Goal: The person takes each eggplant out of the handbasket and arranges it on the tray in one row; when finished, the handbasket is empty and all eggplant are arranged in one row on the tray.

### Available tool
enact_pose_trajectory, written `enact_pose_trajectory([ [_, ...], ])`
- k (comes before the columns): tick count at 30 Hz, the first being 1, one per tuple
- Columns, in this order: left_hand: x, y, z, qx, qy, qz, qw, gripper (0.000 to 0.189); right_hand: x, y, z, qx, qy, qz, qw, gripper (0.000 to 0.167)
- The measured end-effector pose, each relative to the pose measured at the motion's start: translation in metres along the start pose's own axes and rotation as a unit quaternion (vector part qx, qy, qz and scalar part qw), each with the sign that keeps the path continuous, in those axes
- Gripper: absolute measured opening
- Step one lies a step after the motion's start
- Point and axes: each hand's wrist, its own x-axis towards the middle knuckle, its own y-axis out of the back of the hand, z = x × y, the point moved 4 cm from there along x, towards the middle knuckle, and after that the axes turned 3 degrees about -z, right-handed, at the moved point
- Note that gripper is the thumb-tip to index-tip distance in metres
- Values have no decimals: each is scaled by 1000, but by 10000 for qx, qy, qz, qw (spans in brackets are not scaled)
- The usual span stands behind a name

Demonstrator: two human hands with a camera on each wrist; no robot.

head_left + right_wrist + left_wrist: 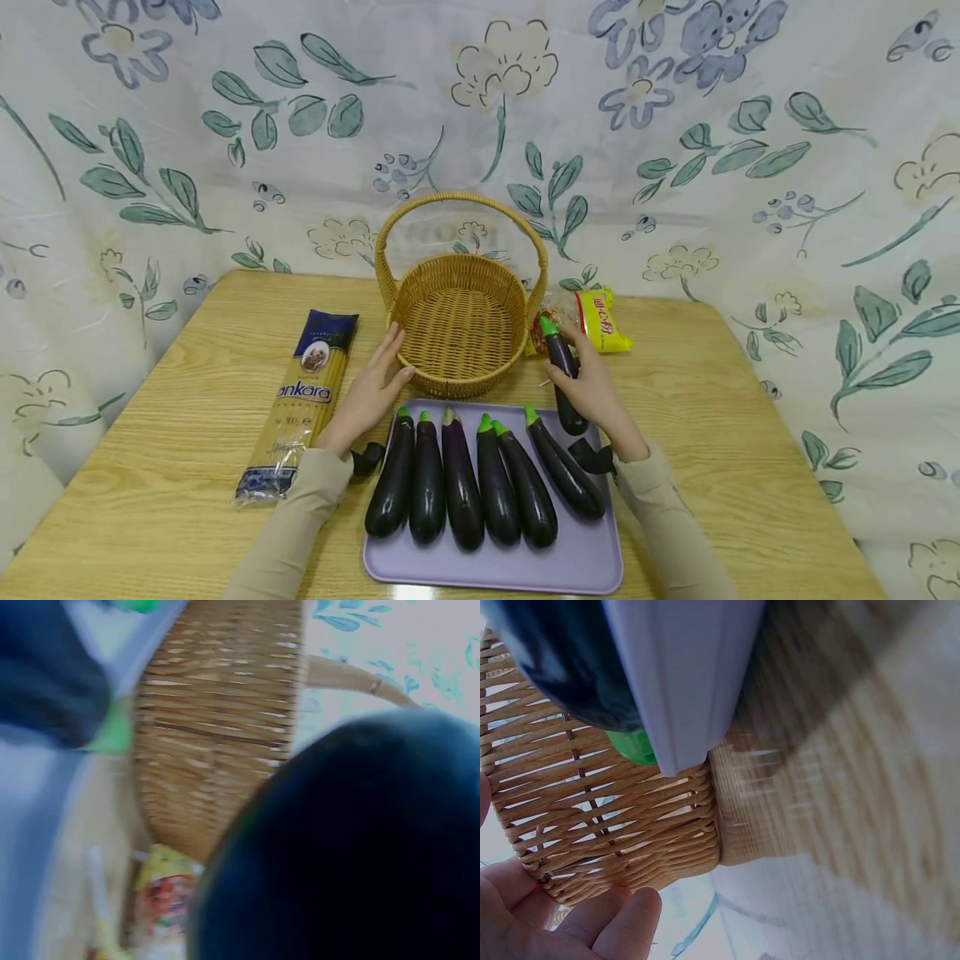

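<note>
A round wicker basket [459,329] with a tall handle stands at the table's back. My left hand [371,392] rests its fingers against the basket's left side; the left wrist view shows its fingertips [634,926] along the woven wall [622,825]. To the basket's right, my right hand [596,392] grips an eggplant [562,358] with its green stem end up, above the tray's back right corner. In the right wrist view this eggplant [352,847] fills much of the picture and hides the fingers. Several more eggplants [463,492] lie in a row on a lilac tray [495,571].
A pack of spaghetti [300,408] lies left of the basket. Behind my right hand is a yellow and clear food bag [603,321]. A flowered cloth [480,125] hangs behind the wooden table [712,417].
</note>
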Motion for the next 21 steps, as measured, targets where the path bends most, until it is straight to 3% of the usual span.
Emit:
enact_pose_trajectory([
  [6, 1, 0, 0, 38, -30, 37, 10000, 67, -16, -3, 16, -224, -270, -169, 9992, 65],
  [14, 2, 0, -1, 51, -76, 108, 9999, 67, -34, -5, 25, -443, -96, -15, 9990, 61],
  [21, 2, 0, -2, 47, -58, 74, 9999, 66, -48, -10, 31, -549, -230, -177, 9981, 61],
])
